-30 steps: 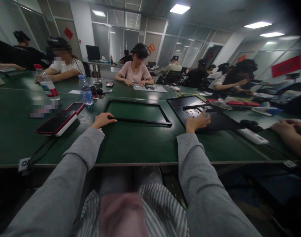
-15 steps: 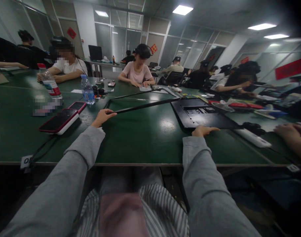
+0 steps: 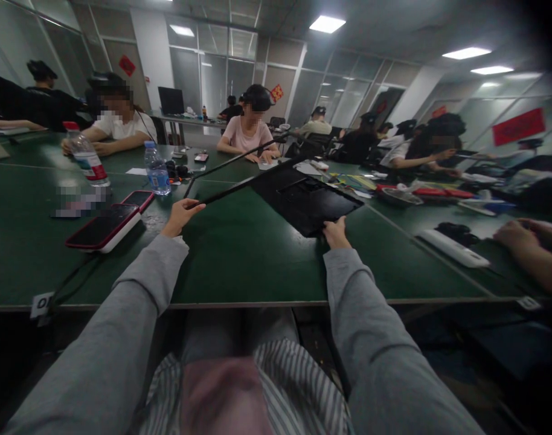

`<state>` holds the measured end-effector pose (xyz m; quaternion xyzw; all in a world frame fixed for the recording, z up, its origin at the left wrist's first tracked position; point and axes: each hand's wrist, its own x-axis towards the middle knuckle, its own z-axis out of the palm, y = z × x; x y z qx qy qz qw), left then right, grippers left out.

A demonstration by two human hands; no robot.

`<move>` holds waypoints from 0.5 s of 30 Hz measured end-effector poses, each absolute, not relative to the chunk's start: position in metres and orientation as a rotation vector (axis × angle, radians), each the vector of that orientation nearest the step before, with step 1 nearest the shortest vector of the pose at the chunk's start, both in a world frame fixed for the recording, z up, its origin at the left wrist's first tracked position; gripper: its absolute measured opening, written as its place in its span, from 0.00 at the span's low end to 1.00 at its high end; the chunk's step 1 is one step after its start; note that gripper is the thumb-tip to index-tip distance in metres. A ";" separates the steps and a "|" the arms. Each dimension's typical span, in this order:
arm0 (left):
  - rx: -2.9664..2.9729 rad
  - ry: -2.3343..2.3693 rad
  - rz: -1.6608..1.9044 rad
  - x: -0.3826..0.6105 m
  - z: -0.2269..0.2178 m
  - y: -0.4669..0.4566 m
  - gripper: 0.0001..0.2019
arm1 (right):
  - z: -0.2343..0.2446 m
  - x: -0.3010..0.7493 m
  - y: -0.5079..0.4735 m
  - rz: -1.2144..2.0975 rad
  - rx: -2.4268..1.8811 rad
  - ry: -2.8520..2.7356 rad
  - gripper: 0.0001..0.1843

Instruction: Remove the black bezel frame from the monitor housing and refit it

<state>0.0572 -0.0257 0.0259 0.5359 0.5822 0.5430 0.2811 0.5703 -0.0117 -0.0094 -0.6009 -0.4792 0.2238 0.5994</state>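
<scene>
My left hand [image 3: 182, 216] pinches one corner of a thin black rectangular frame [image 3: 231, 192], which is tilted up off the table at its far end. My right hand [image 3: 337, 232] grips the near edge of a flat black panel [image 3: 298, 208] with a rectangular recess in it. The panel is raised and tilted, partly behind the far end of the frame; whether the two touch there I cannot tell. Both things are over the green table [image 3: 249, 266] in front of me.
To the left are two phones [image 3: 104, 225], a blue-capped bottle [image 3: 157, 170] and a red-capped bottle [image 3: 86, 156]. A white power strip [image 3: 455, 248] lies at right, near another person's hands [image 3: 520, 238]. Tools and bags clutter the far right. A person in pink [image 3: 249, 134] sits opposite.
My right hand has lifted the black panel off the table and carried it left, toward the frame. The frame's far end is raised higher. My left hand keeps its hold.
</scene>
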 end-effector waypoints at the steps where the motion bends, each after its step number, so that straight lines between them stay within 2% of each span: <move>1: 1.447 1.553 1.452 0.056 0.025 -0.025 0.29 | -0.010 0.570 -0.008 0.593 -1.404 -1.059 0.46; 5: 1.577 1.520 1.407 0.047 0.021 -0.017 0.27 | -0.010 0.570 0.003 0.767 -1.438 -1.056 0.40; 10: 1.882 1.553 1.327 0.040 0.018 -0.011 0.23 | 0.001 0.580 0.008 0.400 -1.530 -0.903 0.27; 15: 2.093 1.670 1.131 0.051 0.020 -0.011 0.19 | 0.015 0.581 -0.003 0.715 -1.273 -1.114 0.26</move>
